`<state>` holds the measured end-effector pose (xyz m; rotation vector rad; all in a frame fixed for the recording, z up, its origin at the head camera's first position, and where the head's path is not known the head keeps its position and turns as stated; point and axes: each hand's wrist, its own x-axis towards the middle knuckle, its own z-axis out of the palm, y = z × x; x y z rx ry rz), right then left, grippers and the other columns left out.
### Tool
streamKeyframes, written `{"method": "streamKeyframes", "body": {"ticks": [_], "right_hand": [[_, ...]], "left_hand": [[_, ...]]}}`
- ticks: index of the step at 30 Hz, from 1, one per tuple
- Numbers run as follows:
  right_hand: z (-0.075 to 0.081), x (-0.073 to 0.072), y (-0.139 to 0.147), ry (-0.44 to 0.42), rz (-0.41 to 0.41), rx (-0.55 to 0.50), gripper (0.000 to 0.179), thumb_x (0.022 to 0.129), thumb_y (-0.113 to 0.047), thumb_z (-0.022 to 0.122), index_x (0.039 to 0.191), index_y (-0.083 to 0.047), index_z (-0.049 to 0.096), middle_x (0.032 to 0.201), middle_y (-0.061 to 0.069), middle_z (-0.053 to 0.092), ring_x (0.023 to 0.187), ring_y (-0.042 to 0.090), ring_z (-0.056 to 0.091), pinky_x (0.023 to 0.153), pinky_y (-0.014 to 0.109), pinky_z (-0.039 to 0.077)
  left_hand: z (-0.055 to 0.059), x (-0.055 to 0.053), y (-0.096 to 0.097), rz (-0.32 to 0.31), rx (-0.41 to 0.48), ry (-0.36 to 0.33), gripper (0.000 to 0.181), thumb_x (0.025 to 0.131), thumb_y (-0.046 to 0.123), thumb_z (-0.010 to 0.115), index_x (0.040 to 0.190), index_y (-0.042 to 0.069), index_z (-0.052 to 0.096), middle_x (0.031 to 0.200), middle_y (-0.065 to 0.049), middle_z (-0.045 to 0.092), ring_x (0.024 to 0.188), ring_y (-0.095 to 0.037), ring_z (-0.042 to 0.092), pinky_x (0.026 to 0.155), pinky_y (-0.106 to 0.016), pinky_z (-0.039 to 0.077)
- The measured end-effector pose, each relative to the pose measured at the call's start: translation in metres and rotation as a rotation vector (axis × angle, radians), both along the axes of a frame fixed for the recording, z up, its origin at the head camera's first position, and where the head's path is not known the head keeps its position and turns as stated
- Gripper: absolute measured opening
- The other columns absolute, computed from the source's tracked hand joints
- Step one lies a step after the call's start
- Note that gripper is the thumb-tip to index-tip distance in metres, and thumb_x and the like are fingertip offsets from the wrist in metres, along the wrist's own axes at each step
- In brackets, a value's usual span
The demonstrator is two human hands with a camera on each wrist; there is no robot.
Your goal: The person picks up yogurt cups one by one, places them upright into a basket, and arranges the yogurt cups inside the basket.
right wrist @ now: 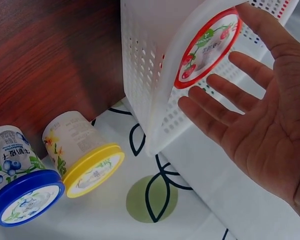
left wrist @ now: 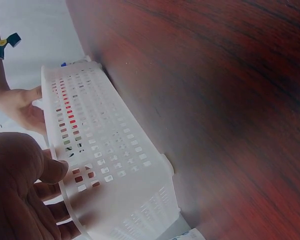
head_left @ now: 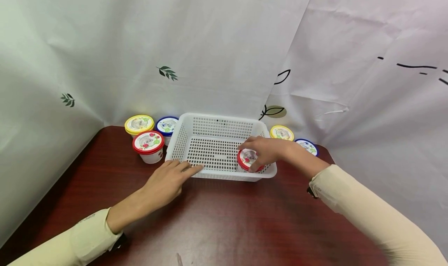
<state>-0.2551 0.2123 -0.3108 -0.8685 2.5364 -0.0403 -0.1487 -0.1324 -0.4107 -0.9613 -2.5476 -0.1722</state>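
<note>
A white perforated plastic basket (head_left: 220, 175) sits on the table. My left hand (head_left: 167, 182) holds its near left rim; in the left wrist view the thumb (left wrist: 54, 171) lies outside the wall and the other fingers reach behind it. Inside the basket's right end stands a tub with a red lid (head_left: 247, 157) printed with red fruit. Over that tub is my right hand (head_left: 267, 151), thumb at the lid's near edge. The right wrist view shows its fingers (right wrist: 232, 92) spread and loosely extended beside the red lid (right wrist: 210, 49), not wrapped round it.
Left of the basket stand tubs with yellow (head_left: 139, 123), red (head_left: 148, 142) and blue (head_left: 166, 125) lids. To its right are a yellow-lidded tub (head_left: 282, 133) and a blue-lidded tub (head_left: 306, 146), partly behind my right arm. A white patterned curtain (head_left: 224, 56) hangs behind the brown table (head_left: 224, 219).
</note>
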Motion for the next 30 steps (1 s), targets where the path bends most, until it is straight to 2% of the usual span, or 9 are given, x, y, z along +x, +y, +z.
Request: {"method": "streamKeyframes", "body": {"ticks": [5, 10, 19, 30], "right_hand": [[0.004, 0.001, 0.004, -0.002, -0.038, -0.007, 0.079, 0.093, -0.042, 0.091, 0.164, -0.025, 0.059, 0.172, 0.012, 0.05, 0.151, 0.035, 0.053, 0.126, 0.057, 0.048], [0.005, 0.001, 0.008, 0.005, -0.031, -0.015, 0.079, 0.093, -0.041, 0.091, 0.163, -0.025, 0.059, 0.168, 0.013, 0.053, 0.144, 0.034, 0.056, 0.122, 0.056, 0.051], [0.007, -0.001, 0.015, 0.003, -0.045, -0.021, 0.084, 0.092, -0.035, 0.09, 0.167, -0.02, 0.054, 0.166, 0.016, 0.055, 0.142, 0.034, 0.058, 0.122, 0.054, 0.051], [0.01, -0.005, 0.023, 0.02, -0.042, -0.011, 0.089, 0.089, -0.038, 0.093, 0.167, -0.017, 0.055, 0.168, 0.018, 0.054, 0.146, 0.036, 0.057, 0.124, 0.057, 0.048]], "left_hand": [[0.0, 0.0, 0.0, -0.001, -0.004, 0.005, 0.066, 0.085, -0.009, 0.076, 0.145, 0.018, 0.076, 0.116, -0.007, 0.08, 0.102, -0.032, 0.072, 0.099, -0.049, 0.061], [0.0, 0.0, 0.001, -0.001, -0.008, 0.0, 0.065, 0.086, -0.008, 0.076, 0.145, 0.018, 0.076, 0.116, -0.007, 0.08, 0.102, -0.032, 0.072, 0.099, -0.049, 0.061], [0.001, -0.001, 0.002, -0.009, 0.0, 0.008, 0.065, 0.086, -0.009, 0.075, 0.145, 0.018, 0.076, 0.115, -0.007, 0.08, 0.102, -0.032, 0.073, 0.098, -0.049, 0.061], [0.0, 0.0, 0.001, -0.004, 0.005, -0.002, 0.066, 0.086, -0.01, 0.074, 0.146, 0.018, 0.076, 0.115, -0.006, 0.08, 0.102, -0.032, 0.073, 0.097, -0.049, 0.061]]}}
